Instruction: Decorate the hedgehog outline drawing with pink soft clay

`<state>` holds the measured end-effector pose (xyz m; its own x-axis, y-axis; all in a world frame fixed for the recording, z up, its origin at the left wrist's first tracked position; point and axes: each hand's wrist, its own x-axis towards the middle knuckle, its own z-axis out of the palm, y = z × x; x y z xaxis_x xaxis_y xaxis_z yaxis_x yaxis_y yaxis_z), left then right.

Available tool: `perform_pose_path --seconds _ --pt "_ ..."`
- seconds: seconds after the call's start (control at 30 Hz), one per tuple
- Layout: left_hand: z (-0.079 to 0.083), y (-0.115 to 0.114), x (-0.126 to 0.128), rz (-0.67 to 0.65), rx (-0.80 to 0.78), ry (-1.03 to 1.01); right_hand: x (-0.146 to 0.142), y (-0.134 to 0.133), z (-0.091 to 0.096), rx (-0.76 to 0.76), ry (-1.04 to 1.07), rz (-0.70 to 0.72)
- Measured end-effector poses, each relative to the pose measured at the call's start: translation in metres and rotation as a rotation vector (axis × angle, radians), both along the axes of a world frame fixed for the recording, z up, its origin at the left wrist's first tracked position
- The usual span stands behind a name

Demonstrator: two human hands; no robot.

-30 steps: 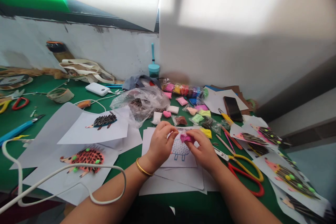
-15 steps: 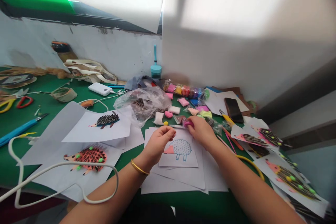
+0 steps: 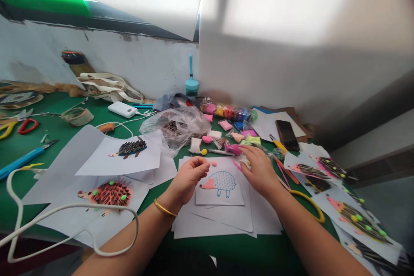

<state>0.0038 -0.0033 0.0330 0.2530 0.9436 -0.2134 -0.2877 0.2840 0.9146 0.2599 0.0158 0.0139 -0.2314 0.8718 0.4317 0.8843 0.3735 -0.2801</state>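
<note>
My left hand [image 3: 193, 177], with a gold bangle at its wrist, is closed in a pinch over the drawing's left side; what is between its fingertips is hidden. A small pink clay ball [image 3: 214, 164] shows just past those fingertips. Between my hands lies a hedgehog drawing [image 3: 223, 181], outlined in blue with a pink clay face and a dark nose. My right hand [image 3: 258, 167] is open, fingers apart, at the drawing's upper right. By its index finger is a magenta clay packet [image 3: 233, 148]. A bright pink strip [image 3: 237, 165] shows at its thumb, of unclear kind.
Clay packets [image 3: 225, 125] and a plastic bag of seeds [image 3: 176, 127] lie behind the drawing. Finished hedgehog pictures [image 3: 113, 194] flank me on both sides. A white cable [image 3: 74, 202] loops over my left forearm. Scissors [image 3: 28, 126], a blue cutter [image 3: 24, 161] and a phone [image 3: 287, 134] lie farther out.
My right hand has let go of the magenta packet, spread its fingers and come slightly nearer. My left hand has shifted a little left and down, uncovering the pink ball and the drawing's nose.
</note>
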Motion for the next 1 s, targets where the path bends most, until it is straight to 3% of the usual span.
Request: perform_pose_path --seconds 0.13,0.23,0.4,0.63,1.0 --pt "-0.002 -0.006 -0.001 -0.012 -0.032 -0.039 -0.001 -0.033 -0.003 0.019 0.025 0.062" --pt "-0.001 -0.013 0.002 -0.034 -0.088 -0.102 -0.003 -0.043 -0.012 0.047 0.029 0.053" --pt "0.002 -0.021 0.006 -0.083 -0.174 -0.224 -0.005 -0.042 -0.025 0.076 0.050 0.039" --pt "0.007 -0.024 0.008 -0.085 -0.300 -0.317 -0.010 -0.044 -0.028 0.069 0.056 0.060" --pt "0.007 -0.026 0.005 -0.092 -0.310 -0.345 -0.012 -0.045 -0.031 0.046 0.068 0.074"
